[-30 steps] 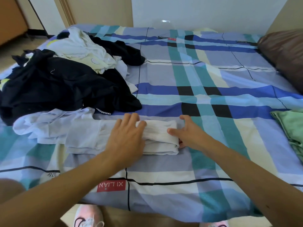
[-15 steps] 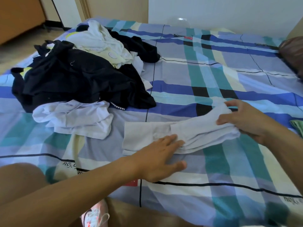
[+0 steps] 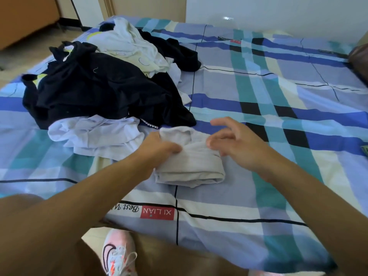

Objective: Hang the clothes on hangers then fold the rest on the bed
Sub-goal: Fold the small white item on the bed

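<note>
The left hand (image 3: 159, 148) grips the left edge of a folded pale cloth (image 3: 191, 166): the thumb lies on top of the fabric and the fingers curl in at its side, though how far they reach under it cannot be seen. The right hand (image 3: 235, 142) is over the cloth's right end, fingers spread and loosely bent, holding nothing. Its thumb is at the cloth's top fold, and whether it touches cannot be told.

The cloth lies between the two hands on the bed (image 3: 278, 136), folded into a thick, short bundle with its rounded fold nearest the person and a loose flap standing up at the far side, just beyond the left thumb.

Just left of the left hand lies a crumpled white shirt (image 3: 95, 134), its edge near the cloth. Beyond that, farther from the left hand, a black pile (image 3: 103, 90) spreads wide, one corner of it reaching down close to the cloth's far flap. A cream garment (image 3: 131, 44) sits on top of the pile at its far end.

Nearer the person than both hands, a red label (image 3: 157, 213) is printed on the sheet, and below the bed's edge, under the left forearm, a white shoe (image 3: 117, 253) stands on the floor. Far beyond the right hand, at the edge of view, is a brown pillow (image 3: 360, 58).
</note>
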